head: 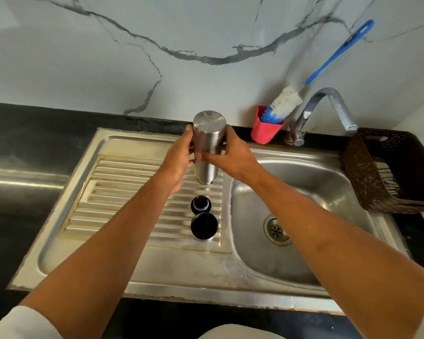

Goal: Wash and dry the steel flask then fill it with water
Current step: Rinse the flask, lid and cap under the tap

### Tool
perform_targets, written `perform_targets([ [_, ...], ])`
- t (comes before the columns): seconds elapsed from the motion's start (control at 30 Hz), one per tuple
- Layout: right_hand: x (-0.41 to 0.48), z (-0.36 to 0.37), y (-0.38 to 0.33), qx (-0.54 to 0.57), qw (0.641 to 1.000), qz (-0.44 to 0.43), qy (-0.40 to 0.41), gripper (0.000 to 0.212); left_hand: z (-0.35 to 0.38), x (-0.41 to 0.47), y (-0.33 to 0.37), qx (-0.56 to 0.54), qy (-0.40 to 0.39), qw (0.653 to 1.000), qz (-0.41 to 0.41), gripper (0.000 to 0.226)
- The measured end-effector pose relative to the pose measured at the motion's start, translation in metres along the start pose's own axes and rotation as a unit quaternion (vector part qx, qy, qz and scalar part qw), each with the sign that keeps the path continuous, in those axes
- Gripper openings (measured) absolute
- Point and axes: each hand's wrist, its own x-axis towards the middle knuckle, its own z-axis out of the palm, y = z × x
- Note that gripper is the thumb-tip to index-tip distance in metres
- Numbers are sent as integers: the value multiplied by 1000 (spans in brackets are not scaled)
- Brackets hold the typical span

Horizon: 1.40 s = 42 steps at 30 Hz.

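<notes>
The steel flask (208, 143) stands upside down, its open mouth on the ridged drainboard (123, 189) of the steel sink. My left hand (179, 155) grips its left side and my right hand (230, 155) grips its right side, both around the middle of the body. Two black flask caps lie on the drainboard just in front: a smaller one (200, 204) and a larger one (204, 226). The tap (328, 106) curves over the basin (304, 204) at the right; no water runs from it.
A red holder (264, 133) with a blue-handled bottle brush (287, 101) stands against the marble wall behind the sink. A brown plastic basket (389, 172) sits at the basin's right edge. Black countertop (22, 148) lies to the left.
</notes>
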Motion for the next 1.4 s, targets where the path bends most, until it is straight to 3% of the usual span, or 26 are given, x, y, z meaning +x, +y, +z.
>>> perform_targets([
  [0.2, 1, -8, 7, 16, 999, 27, -36, 98, -1, -5, 1, -10, -1, 1000, -3, 34],
  [0.43, -4, -21, 10, 5, 995, 62, -76, 102, -11, -5, -7, 17, 18, 1000, 8, 53],
  [0.5, -11, -22, 18, -11, 992, 92, -88, 101, -17, -8, -17, 57, 47, 997, -9, 48],
  [0.67, -36, -7, 43, -64, 972, 161, -156, 59, -25, -25, -56, 148, 75, 980, -113, 19],
  [0.73, -44, 6, 44, -41, 966, 172, -189, 42, -23, -31, -69, 182, 61, 972, -138, 24],
  [0.87, -51, 29, 38, 3, 958, 187, -218, 30, -13, -39, -74, 194, 42, 968, -152, 41],
  [1.0, -47, 17, 38, 63, 966, 178, -175, 15, 7, -43, -57, 181, 36, 975, -127, 40],
  [1.2, -58, -62, 69, 94, 976, 175, -92, 36, 81, -26, -35, 129, -5, 990, -63, 40],
  [1.4, -71, -139, 129, 95, 974, 198, 53, 38, 185, 13, -33, 92, -80, 987, -103, 35],
])
